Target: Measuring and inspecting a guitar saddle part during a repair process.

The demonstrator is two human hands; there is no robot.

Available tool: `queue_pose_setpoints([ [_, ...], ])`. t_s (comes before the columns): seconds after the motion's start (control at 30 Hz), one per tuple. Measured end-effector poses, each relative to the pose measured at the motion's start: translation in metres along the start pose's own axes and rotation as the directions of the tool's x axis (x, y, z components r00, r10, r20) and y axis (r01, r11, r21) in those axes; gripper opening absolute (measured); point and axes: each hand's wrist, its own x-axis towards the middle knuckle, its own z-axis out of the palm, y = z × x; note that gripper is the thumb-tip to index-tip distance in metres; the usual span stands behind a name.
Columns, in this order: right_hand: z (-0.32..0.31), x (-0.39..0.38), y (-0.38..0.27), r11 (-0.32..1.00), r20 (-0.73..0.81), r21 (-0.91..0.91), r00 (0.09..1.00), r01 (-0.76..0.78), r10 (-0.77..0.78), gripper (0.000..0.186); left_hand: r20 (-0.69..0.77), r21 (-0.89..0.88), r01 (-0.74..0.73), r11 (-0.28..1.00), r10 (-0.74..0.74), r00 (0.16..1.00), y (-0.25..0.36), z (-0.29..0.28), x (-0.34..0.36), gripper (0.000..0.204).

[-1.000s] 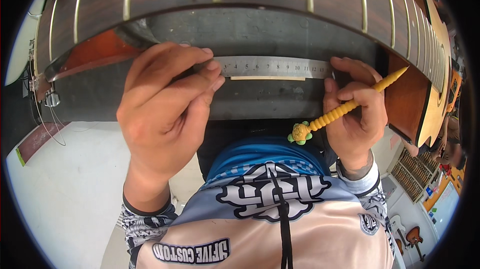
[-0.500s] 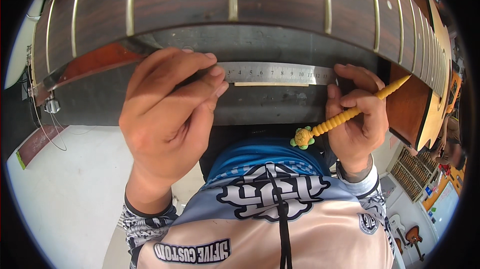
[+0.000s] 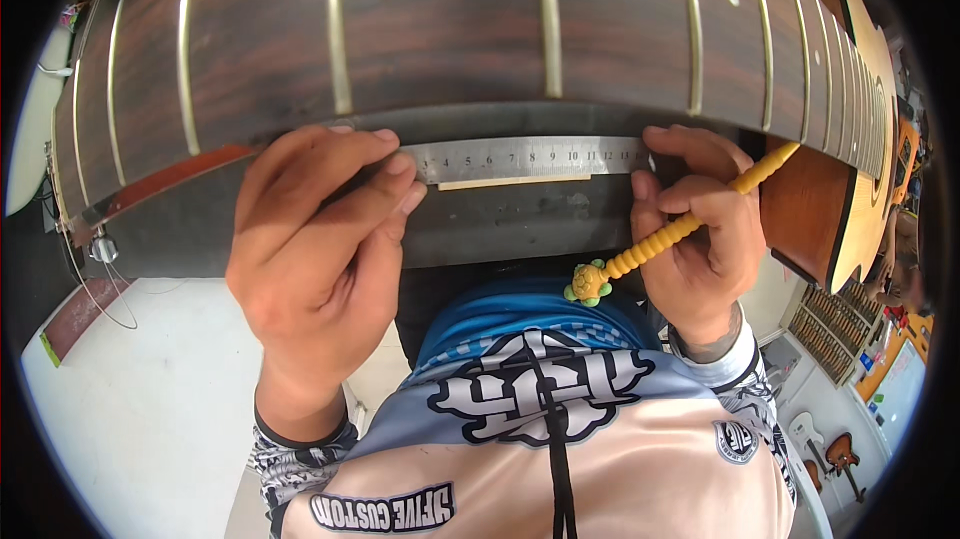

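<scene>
My left hand (image 3: 315, 249) is closed, its fingertips pinching the left end of a steel ruler (image 3: 530, 155). Just below the ruler lies a thin pale wooden strip (image 3: 510, 181). My right hand (image 3: 705, 249) grips the ruler's right end between thumb and index finger while also holding a yellow ridged pen (image 3: 640, 251) with a green-trimmed figure on its lower end, tip pointing up to the right. Above both hands, a guitar's dark fretted neck (image 3: 440, 29) spans the view. The ruler and strip are over a dark grey padded surface (image 3: 520, 224).
The guitar's wooden body (image 3: 830, 229) fills the right side, with a loose string near the headstock at left. A white surface (image 3: 120, 409) is at lower left. Another person (image 3: 895, 254), a tool rack (image 3: 825, 329) and hanging guitars (image 3: 840, 464) appear at far right.
The view has shifted: the fretboard covers more of the picture, and my hands and ruler appear lower and slightly further left. Both grips look the same.
</scene>
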Motion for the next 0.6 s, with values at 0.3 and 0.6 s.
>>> queue_pose_setpoints([
  [0.3, -0.0004, -0.0001, -0.0002, 0.999, 0.001, -0.050, 1.000, 0.010, -0.010, 0.035, -0.039, 0.013, -0.040, 0.999, 0.040, 0.998, -0.0025, 0.0044, 0.0002, 0.021],
  [0.6, 0.0008, 0.0003, -0.0004, 0.999, 0.013, -0.038, 1.000, -0.004, 0.004, 0.034, -0.085, -0.054, 0.039, 0.998, -0.044, 0.995, -0.0025, 0.0085, -0.0025, 0.020],
])
